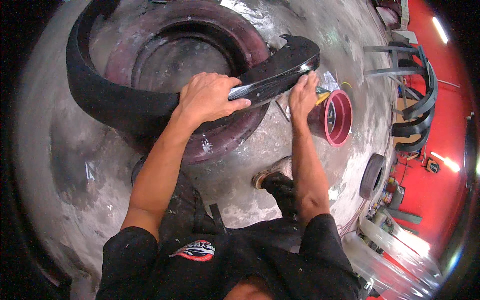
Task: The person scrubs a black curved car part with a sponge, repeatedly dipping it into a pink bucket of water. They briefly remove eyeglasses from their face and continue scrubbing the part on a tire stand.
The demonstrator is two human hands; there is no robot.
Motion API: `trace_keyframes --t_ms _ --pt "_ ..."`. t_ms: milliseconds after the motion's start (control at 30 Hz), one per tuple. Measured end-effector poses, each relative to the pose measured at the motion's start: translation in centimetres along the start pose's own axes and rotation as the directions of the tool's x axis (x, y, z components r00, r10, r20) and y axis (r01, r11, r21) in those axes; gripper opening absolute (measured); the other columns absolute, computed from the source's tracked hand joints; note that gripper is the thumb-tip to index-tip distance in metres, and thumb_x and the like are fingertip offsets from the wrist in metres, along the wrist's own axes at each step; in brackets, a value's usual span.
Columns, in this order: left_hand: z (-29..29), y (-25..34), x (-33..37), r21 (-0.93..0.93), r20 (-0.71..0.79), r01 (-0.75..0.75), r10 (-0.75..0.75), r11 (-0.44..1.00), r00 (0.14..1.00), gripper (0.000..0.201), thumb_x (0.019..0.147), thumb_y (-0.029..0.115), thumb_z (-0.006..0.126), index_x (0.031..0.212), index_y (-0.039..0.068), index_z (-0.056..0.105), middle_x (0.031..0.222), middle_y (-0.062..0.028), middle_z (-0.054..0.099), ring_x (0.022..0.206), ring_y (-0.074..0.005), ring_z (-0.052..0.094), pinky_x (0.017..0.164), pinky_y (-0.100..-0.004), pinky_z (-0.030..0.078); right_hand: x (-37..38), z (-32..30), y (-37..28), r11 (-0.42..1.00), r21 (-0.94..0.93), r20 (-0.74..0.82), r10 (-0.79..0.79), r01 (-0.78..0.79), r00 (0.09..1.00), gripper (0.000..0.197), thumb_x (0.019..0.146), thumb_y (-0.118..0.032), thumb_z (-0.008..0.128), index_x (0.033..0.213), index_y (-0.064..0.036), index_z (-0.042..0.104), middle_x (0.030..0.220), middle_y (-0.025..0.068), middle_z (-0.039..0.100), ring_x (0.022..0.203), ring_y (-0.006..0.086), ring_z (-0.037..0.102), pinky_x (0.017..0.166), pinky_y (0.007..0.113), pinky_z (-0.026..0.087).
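A long, curved, black rubber strip is reaching over a big, round, dark red ring that is lying on the patchy grey floor; the left hand is gripping the strip's edge, and the right hand is touching it near one end, but I cannot tell how tightly. Since the strip looks bendy, a weak grip could be letting it spring loose and bump the round, pink-red bucket nearby. It is looking dull on the left and smooth and shiny on the right.

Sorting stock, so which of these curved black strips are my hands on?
The long strip over the reddish ring, under your left hand and right hand; the other strips are by the red wall.
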State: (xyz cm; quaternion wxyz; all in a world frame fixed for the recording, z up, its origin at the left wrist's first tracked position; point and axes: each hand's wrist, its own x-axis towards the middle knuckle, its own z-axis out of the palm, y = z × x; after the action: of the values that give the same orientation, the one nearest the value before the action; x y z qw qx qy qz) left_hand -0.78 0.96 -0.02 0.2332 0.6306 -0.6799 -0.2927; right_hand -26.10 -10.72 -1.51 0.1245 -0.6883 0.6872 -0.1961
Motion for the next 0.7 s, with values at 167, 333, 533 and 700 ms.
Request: trace_keyframes --t_ms 167,333,533,700 --pt "0.4 -2.2 -0.3 0.047 -0.098 -0.086 0.091 0.995 0.991 0.062 0.079 0.051 0.08 0.124 0.008 0.075 0.106 -0.0197 0.076 0.101 -0.0396 0.071 0.094 -0.0482 0.054 -8.9 6.0 -1.3 0.847 -0.098 -0.233 -0.53 0.522 0.815 0.052 0.104 -0.008 0.054 0.149 0.0132 0.041 0.151 0.0321 0.048 0.14 0.0487 0.048 0.117 0.049 0.04" --pt "0.1 0.1 0.4 0.009 0.09 -0.025 0.024 1.0 0.996 0.064 0.083 0.056 0.076 0.128 0.012 0.073 0.116 -0.0204 0.074 0.11 -0.0391 0.068 0.098 -0.0467 0.052 5.0 1.8 3.7 0.983 0.004 -0.264 -0.174 0.181 0.949 0.046 0.108 -0.018 0.048 0.144 0.0095 0.048 0.146 0.0354 0.051 0.139 0.048 0.048 0.116 0.048 0.04" --pt "-0.1 -1.6 0.1 0.017 -0.026 0.02 -0.019 1.0 0.999 0.04 0.102 0.042 0.058 0.122 0.012 0.076 0.109 -0.0195 0.075 0.101 -0.0391 0.07 0.089 -0.0487 0.054 -8.1 6.5 -0.7 0.793 0.129 -0.158 -0.577 0.596 0.802 0.053 0.1 -0.007 0.053 0.149 0.0103 0.044 0.155 0.0327 0.044 0.15 0.0445 0.037 0.125 0.05 0.025" --pt "0.5 0.0 0.6 -0.024 0.001 -0.023 0.023 0.999 1.0 0.04 0.104 0.042 0.053 0.117 0.013 0.077 0.101 -0.0209 0.074 0.097 -0.041 0.07 0.087 -0.0501 0.054 7.3 2.1 3.5 0.959 0.159 -0.241 -0.195 0.237 0.951 0.049 0.109 -0.022 0.047 0.148 0.0079 0.046 0.155 0.0308 0.044 0.149 0.0427 0.039 0.123 0.045 0.031"
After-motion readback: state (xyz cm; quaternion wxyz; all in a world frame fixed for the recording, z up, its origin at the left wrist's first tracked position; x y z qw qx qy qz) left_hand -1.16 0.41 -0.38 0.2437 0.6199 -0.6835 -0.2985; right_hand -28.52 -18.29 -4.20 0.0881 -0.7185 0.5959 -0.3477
